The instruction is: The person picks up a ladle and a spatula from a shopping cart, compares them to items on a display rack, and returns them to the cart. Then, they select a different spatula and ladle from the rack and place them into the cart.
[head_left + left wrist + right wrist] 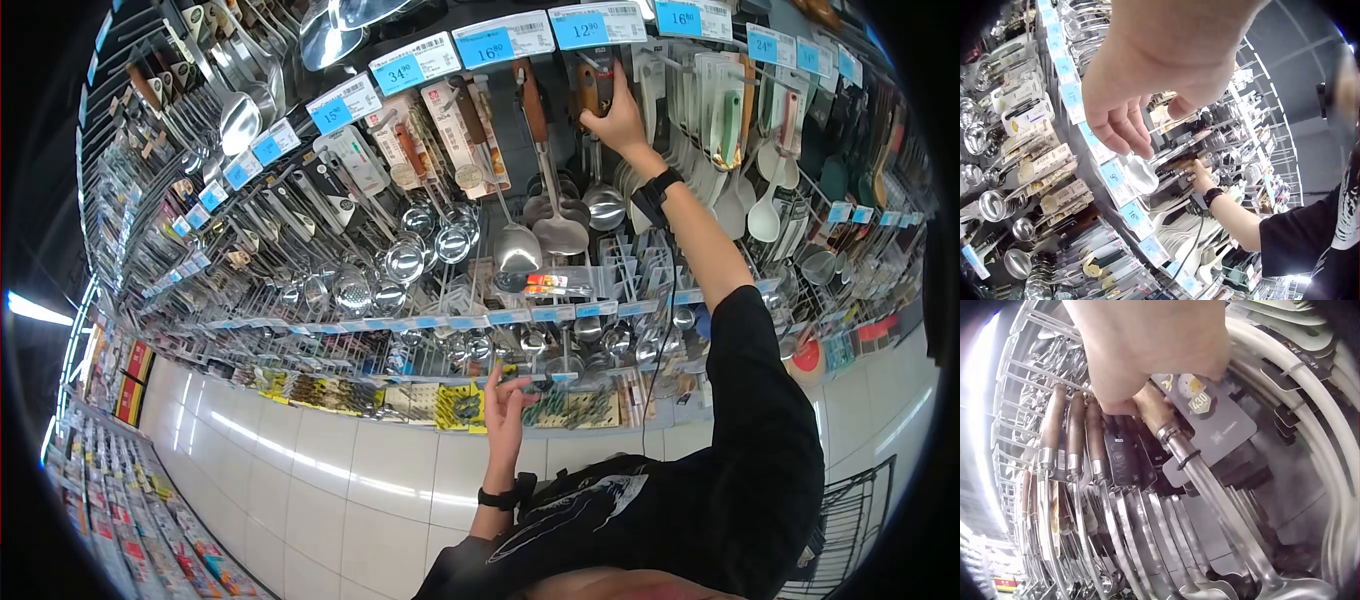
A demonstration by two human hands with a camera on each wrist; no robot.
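Observation:
My right hand [618, 118] reaches up to the rack and grips the wooden handle [1155, 407] of a metal ladle [1225, 509], with a grey card tag [1213, 422] hanging beside the handle. In the head view the ladle's bowl [604, 206] hangs below the hand. More wooden-handled utensils [1074, 434] hang to its left. My left hand [505, 408] is raised in front of the lower shelf, fingers loosely bent and holding nothing; in the left wrist view the hand [1154, 81] has its fingers hanging down.
Blue price labels [500, 40] run along the rail above the utensils. White spoons [764, 218] hang to the right, and several metal ladles [405, 262] to the left. A lower shelf rail [430, 322] crosses in front. A black wire cart [850, 520] stands at the lower right.

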